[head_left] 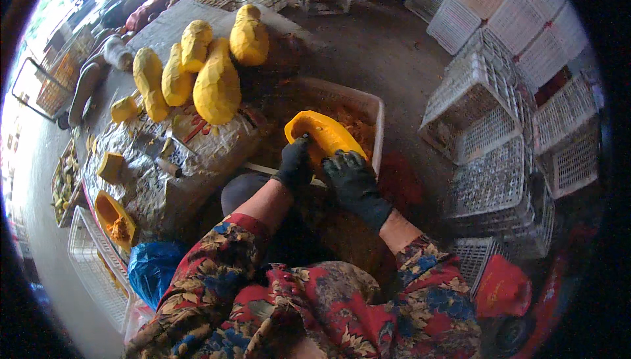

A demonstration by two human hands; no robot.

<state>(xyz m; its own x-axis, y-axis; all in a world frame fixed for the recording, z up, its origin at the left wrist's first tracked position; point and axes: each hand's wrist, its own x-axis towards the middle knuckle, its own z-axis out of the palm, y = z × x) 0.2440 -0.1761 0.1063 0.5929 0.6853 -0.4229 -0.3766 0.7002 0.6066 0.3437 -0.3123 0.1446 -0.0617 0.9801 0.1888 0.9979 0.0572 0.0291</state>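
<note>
A hollowed, deep-yellow squash half [328,137] is held tilted between my two gloved hands, its cut side facing up. My left hand [296,162] is closed at its left end, with the thumb at the rim of the hollow; whether a small tool is also in that fist I cannot make out. Across the near right side lies my right hand [350,175], its fingers bent over the edge and gripping it. Below is a pale plastic bin [378,112] holding orange pulp and scraps [358,126].
Peeled whole squashes [218,89] stand on the covered table at left, near a knife [169,167] and a cut chunk [112,167]. Another squash half with stringy pulp [113,218] rests by a blue plastic bag [154,268]. Stacked white crates [483,129] line the right side.
</note>
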